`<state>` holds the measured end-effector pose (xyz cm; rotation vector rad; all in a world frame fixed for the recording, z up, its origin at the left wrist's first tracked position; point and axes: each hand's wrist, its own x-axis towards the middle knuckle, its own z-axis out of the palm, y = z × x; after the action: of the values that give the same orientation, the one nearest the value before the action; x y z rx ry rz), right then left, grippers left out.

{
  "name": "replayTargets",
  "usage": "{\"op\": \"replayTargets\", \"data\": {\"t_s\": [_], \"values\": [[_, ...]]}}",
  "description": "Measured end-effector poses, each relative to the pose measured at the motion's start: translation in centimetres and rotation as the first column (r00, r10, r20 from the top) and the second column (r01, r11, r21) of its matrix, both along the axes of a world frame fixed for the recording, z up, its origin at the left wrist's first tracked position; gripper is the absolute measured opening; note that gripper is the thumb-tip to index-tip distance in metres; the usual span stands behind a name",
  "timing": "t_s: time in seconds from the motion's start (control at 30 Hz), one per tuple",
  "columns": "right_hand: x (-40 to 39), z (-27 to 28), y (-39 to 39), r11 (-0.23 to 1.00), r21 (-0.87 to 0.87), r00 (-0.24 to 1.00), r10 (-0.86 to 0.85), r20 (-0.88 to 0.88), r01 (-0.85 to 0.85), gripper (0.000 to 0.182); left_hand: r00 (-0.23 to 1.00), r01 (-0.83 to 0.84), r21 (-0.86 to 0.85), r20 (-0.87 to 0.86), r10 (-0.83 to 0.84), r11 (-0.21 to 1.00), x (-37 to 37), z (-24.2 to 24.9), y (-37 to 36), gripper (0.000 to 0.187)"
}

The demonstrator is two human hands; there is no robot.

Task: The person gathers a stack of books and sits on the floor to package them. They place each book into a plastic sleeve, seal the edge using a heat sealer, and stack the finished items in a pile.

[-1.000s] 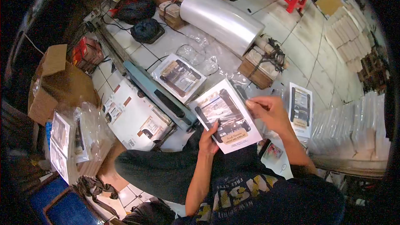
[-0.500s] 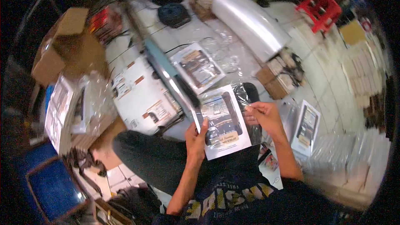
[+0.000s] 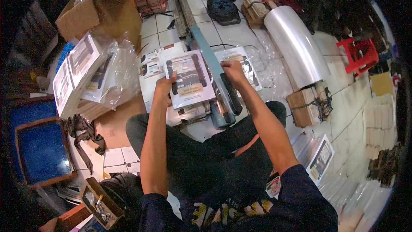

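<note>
My left hand (image 3: 164, 91) grips the left edge of a white book (image 3: 191, 87) with a dark picture on its cover, thumb on top. The book is over other printed covers, its right edge against a long teal bar-shaped sealer (image 3: 206, 51) with a black handle (image 3: 231, 92). My right hand (image 3: 234, 73) is across the bar, fingers curled in a pinch; what they hold, if anything, is hidden. Under and beside that hand lies another book (image 3: 253, 71) with a similar cover, partly covered by it.
A big roll of clear plastic film (image 3: 296, 45) lies at right, near tied brown bundles (image 3: 302, 107). Stacked wrapped books (image 3: 81, 77) stand at left before a cardboard box (image 3: 103, 8). A red plastic stool (image 3: 358, 56) and paper stacks (image 3: 380, 120) are far right.
The book in my left hand has moved from my lap up and left, beside the sealer. My right hand has left the plastic at the book's side and reached forward across the bar.
</note>
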<state>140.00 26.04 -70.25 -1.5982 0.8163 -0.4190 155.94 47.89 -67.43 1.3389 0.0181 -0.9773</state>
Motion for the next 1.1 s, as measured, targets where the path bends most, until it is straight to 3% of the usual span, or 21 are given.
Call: {"op": "replayTargets", "data": {"t_s": [0.1,0.2,0.23,0.27,0.33,0.37,0.43,0.5,0.53,0.57,0.63,0.9,0.97,1.1], "values": [[0.0,-0.5,-1.2,0.968,-0.223,0.993,0.112,-0.028,-0.116,0.024,0.998,-0.009,0.003,0.059,0.009,1.000,-0.1,-0.6,0.4,0.033],[-0.6,0.7,-0.6,0.979,-0.169,0.994,0.113,-0.003,-0.112,0.022,0.997,-0.023,0.018,0.075,0.022,1.000,-1.3,-0.4,0.1,0.032],[-0.9,1.9,-0.5,0.947,-0.288,0.990,0.125,-0.068,-0.139,0.025,0.992,-0.025,0.041,0.123,0.020,0.999,-1.2,-0.7,0.1,0.032],[-0.9,4.4,0.6,0.944,-0.292,0.988,0.137,-0.070,-0.152,0.025,0.985,-0.035,0.062,0.173,0.023,0.997,-0.9,-1.1,0.1,0.033],[-1.4,10.1,4.2,0.994,-0.065,0.994,-0.087,-0.068,0.083,0.035,0.980,-0.063,0.055,0.192,0.052,0.996,-0.9,-2.0,0.1,0.035],[-2.0,11.5,5.4,0.995,-0.061,0.994,-0.080,-0.076,0.075,0.035,0.972,-0.073,0.042,0.225,0.062,0.996,-0.9,-2.2,0.1,0.035],[-3.6,13.3,7.6,0.966,-0.248,0.996,-0.081,-0.041,0.069,0.050,0.964,-0.073,0.097,0.262,0.046,0.993,-1.4,-1.1,0.2,0.036],[-4.6,14.8,10.4,0.853,-0.521,0.986,-0.071,-0.153,-0.020,0.060,0.972,-0.045,0.034,0.231,0.036,0.998,-1.3,-1.7,0.5,0.036],[-4.8,14.6,11.2,0.852,-0.524,0.986,-0.076,-0.150,-0.014,0.060,0.979,-0.027,-0.034,0.203,0.033,0.999,-1.2,-2.0,0.4,0.037],[-5.0,14.1,11.7,0.793,-0.609,0.976,-0.106,-0.192,-0.034,0.061,0.969,-0.030,0.093,0.247,0.006,0.995,-1.5,-0.5,0.4,0.037],[-5.4,12.3,11.6,0.701,-0.710,0.968,-0.124,-0.217,-0.069,0.062,0.968,-0.038,0.077,0.249,0.017,0.996,-1.3,-1.4,0.1,0.037],[-6.1,6.8,11.6,0.720,-0.693,0.987,-0.133,-0.094,0.031,0.055,0.955,-0.026,0.056,0.297,0.008,0.998,-1.3,-2.2,0.4,0.040],[-6.1,6.1,11.7,0.714,-0.695,0.991,-0.137,-0.012,0.090,0.051,0.877,-0.055,0.265,0.473,-0.080,0.963,-1.4,-2.3,0.4,0.044],[-6.3,5.9,11.6,0.761,-0.637,0.991,-0.131,0.031,0.120,0.048,0.923,-0.073,0.270,0.384,-0.038,0.960,-2.2,-0.5,-0.1,0.046]]}}
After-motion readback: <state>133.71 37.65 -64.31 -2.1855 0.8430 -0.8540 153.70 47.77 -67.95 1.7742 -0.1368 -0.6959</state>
